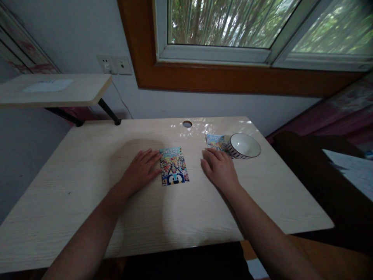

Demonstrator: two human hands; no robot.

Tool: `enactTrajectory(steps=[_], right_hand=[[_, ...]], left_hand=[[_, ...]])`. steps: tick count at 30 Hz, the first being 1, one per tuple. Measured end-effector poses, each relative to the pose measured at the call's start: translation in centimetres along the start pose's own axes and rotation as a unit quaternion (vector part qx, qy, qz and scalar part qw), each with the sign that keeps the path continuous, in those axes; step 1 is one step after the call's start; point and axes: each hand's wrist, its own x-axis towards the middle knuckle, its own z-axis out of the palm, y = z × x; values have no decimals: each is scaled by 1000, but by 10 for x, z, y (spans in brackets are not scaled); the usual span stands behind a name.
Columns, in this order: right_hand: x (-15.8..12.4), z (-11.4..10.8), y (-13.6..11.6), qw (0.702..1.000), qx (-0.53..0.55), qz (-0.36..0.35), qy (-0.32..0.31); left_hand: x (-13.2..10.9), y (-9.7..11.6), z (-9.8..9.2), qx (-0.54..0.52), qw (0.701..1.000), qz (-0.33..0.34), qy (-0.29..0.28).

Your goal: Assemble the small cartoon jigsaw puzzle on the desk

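Note:
A colourful card [175, 166] with a blue cartoon dog face and the lettering "Bluey" lies flat on the desk in front of me. My left hand [141, 167] rests on the desk at its left side, fingers spread, the tips at the card's edge. To the right, my right hand [220, 167] lies palm down with its fingers stretched out. Just beyond those fingers is a second printed card or packet [216, 141], partly covered by the hand and a bowl. That white bowl [244, 145], dark-rimmed with a patterned outside, stands upright beside my right hand.
The pale wooden desk [140, 229] has a round cable hole [187, 124] near its back edge. A raised shelf [87, 91] on black legs stands at the back left. Behind are wall sockets [114, 65] and a window [233, 27]. Papers [349, 171] lie on a dark surface at right.

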Motion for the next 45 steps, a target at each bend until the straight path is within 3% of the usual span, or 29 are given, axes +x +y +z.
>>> enactTrajectory(steps=[8, 15, 20, 27, 33, 36, 45], right_hand=[[1, -1, -12, 993, 80, -83, -10], [-2, -2, -27, 974, 155, -147, -79], [-2, -1, -34, 961, 208, -155, -96], [-2, -5, -40, 928, 346, -78, -113], [0, -7, -42, 840, 510, 29, -183], [3, -6, -44, 810, 549, 39, -202], [7, -8, -48, 840, 509, 54, -179]], left_hand=[[0, -2, -11, -58, 998, 2, 14], [0, 4, -16, -70, 997, -2, 19], [0, 5, -14, -54, 999, 0, 8], [0, 5, -14, -41, 999, 1, -9], [0, 5, -12, -40, 999, 2, -10], [0, 4, -11, -41, 999, 4, -8], [-2, 4, -10, -41, 999, 9, 0]])
